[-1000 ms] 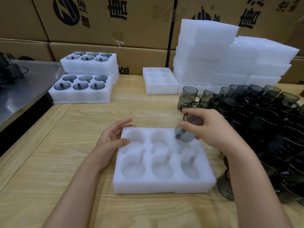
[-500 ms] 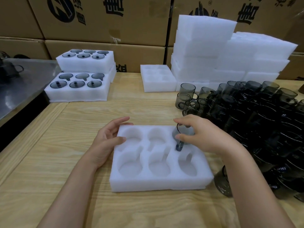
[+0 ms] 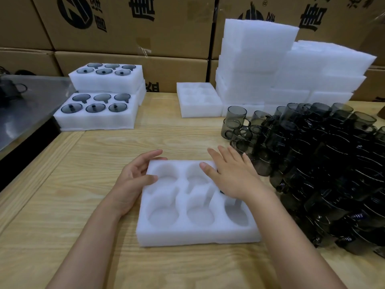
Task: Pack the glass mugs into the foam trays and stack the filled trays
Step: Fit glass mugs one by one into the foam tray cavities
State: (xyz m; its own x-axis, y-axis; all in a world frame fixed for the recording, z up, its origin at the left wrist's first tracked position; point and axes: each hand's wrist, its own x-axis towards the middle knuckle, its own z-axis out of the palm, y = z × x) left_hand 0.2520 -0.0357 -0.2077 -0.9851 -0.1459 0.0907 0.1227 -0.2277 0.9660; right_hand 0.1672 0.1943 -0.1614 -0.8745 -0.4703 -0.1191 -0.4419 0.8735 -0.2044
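A white foam tray (image 3: 193, 230) with six round pockets lies on the wooden table in front of me. My left hand (image 3: 133, 180) holds its far left corner, thumb on top and fingers along the back edge. My right hand (image 3: 229, 174) lies flat, fingers straight, over the far right pocket; a smoky glass mug sits under the palm, mostly hidden, only its dark handle (image 3: 222, 192) showing. The other pockets hold nothing. A big heap of smoky glass mugs (image 3: 312, 163) fills the table's right side.
Two filled foam trays (image 3: 98, 113) (image 3: 108, 80) stand stacked at the back left. An unfilled tray (image 3: 198, 101) and tall piles of white foam trays (image 3: 281, 69) stand at the back. Cardboard boxes (image 3: 129, 24) wall the rear. A metal surface (image 3: 27, 105) lies at the left.
My right hand lowered the mug into the far right pocket, let go of it and flattened over it. My left hand stayed on the tray's corner.
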